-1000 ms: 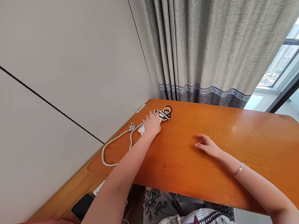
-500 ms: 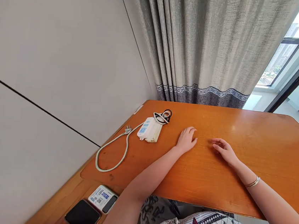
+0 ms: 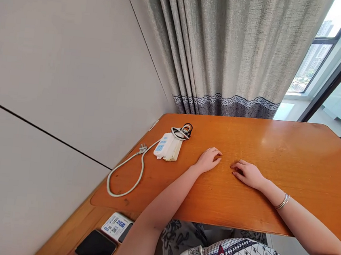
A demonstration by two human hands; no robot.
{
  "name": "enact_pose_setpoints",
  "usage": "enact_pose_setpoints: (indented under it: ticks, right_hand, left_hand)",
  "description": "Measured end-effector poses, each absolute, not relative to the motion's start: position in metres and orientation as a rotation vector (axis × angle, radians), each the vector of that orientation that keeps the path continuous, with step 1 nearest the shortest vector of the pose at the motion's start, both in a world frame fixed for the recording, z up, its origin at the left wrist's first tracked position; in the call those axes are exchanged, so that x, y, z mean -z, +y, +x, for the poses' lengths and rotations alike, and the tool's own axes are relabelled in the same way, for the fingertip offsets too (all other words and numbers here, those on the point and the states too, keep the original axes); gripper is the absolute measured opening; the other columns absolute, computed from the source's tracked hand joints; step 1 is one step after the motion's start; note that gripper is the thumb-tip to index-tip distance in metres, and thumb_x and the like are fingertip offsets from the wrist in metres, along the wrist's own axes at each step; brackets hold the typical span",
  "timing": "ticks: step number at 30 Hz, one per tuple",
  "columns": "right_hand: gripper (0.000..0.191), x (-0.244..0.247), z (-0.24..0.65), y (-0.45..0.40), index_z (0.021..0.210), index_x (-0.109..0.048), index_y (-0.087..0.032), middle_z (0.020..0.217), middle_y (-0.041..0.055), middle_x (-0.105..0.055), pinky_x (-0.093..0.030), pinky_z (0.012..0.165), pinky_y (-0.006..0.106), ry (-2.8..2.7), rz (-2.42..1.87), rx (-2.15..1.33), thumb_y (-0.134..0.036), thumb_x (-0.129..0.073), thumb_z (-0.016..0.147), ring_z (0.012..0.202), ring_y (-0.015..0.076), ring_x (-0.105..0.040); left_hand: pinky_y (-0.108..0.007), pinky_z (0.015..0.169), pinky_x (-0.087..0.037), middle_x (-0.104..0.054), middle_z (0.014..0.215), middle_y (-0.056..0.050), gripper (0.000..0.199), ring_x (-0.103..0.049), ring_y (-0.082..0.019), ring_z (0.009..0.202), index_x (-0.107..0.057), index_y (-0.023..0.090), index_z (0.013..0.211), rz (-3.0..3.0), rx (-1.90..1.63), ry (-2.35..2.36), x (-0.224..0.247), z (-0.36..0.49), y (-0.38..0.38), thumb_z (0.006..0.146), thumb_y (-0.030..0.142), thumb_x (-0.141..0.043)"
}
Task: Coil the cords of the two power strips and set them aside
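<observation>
My left hand (image 3: 208, 160) rests on the orange-brown wooden table (image 3: 278, 147), palm down. Its fingers are loosely bent with the thumb apart, and it holds nothing. Across a small gap, my right hand (image 3: 247, 174) also lies low over the wood, fingers slightly curled and spread, nothing in it. Left of my left hand sits a white power strip (image 3: 162, 143) with blue sockets, beside a cream-coloured block (image 3: 174, 150). Coiled black and white cables (image 3: 182, 131) lie against their far end. A white cord loops toward the near left and ends in a plug (image 3: 142, 149).
A black phone (image 3: 95, 248) and a white labelled box-like device (image 3: 116, 224) lie on a lower ledge at the near left. A pale wall panel (image 3: 74, 52) borders the table's left side. Grey curtains (image 3: 242, 50) hang behind the far edge, with a window at right.
My right hand has moved a little left, nearer my left hand, its fingers lower. My left hand has barely shifted. The view has tilted slightly; the power strip stays in place.
</observation>
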State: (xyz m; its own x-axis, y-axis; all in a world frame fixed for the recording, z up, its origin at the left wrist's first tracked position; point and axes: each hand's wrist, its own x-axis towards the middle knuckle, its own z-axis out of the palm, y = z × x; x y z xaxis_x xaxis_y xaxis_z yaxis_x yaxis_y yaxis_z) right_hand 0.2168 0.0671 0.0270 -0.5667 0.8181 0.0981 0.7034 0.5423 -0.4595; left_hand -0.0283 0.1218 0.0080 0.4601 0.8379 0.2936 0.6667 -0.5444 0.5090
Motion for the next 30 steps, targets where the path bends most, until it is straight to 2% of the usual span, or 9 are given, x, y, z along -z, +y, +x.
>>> enact_pose_setpoints:
  ticks: [11, 30]
  right_hand:
    - [0.027, -0.0274, 0.2171, 0.0672, 0.116, -0.067, -0.022, 0.114, 0.0094, -0.066, -0.053, 0.085, 0.034, -2.489, -1.261, -0.532, -0.03, -0.054, 0.093, 0.092, 0.02, -0.067]
    - [0.026, -0.0267, 0.2175, 0.0678, 0.115, -0.066, -0.021, 0.113, 0.0086, -0.067, -0.052, 0.083, 0.033, -2.489, -1.278, -0.541, -0.029, -0.055, 0.093, 0.091, 0.0193, -0.067]
  left_hand:
    - [-0.041, 0.095, -0.049, -0.066, 0.105, -0.008, 0.018, -0.061, -0.024, 0.103, -0.068, 0.021, 0.1, 2.401, -0.722, 1.283, -0.008, -0.0296, 0.1233, 0.089, 0.028, -0.055]
    - [-0.041, 0.096, -0.049, -0.065, 0.107, -0.009, 0.016, -0.06, -0.024, 0.104, -0.066, 0.019, 0.101, 2.398, -0.716, 1.224, -0.0081, -0.0319, 0.124, 0.087, 0.022, -0.059]
